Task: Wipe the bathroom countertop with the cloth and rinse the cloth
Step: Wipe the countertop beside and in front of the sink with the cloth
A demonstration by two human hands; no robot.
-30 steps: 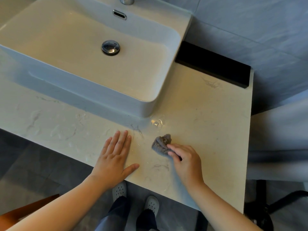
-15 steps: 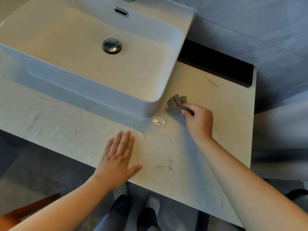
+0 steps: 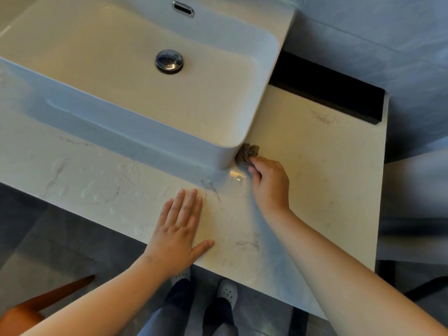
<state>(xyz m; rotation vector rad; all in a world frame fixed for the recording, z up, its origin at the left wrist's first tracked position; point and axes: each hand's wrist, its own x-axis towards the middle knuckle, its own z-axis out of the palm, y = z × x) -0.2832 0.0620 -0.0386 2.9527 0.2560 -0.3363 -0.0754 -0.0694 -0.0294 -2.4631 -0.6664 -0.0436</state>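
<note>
My right hand [image 3: 270, 183] grips a small bunched grey-brown cloth [image 3: 247, 154] and presses it on the pale marble countertop [image 3: 320, 166], right against the near right corner of the white vessel sink [image 3: 135, 78]. My left hand [image 3: 179, 229] lies flat, fingers straight, on the countertop near its front edge. A small wet patch [image 3: 236, 178] glints on the stone just below the cloth. Smeared water streaks [image 3: 97, 190] show on the countertop to the left.
A chrome drain plug [image 3: 169, 61] sits in the basin, with an overflow slot [image 3: 183, 8] on its back wall. A black strip [image 3: 327, 93] runs along the back of the countertop by the grey tiled wall. Below are my shoes [image 3: 226, 291] and an orange-brown object [image 3: 36, 309].
My right hand carried the cloth from the front of the countertop up and away, then left into the sink's corner. My left hand stayed flat in place.
</note>
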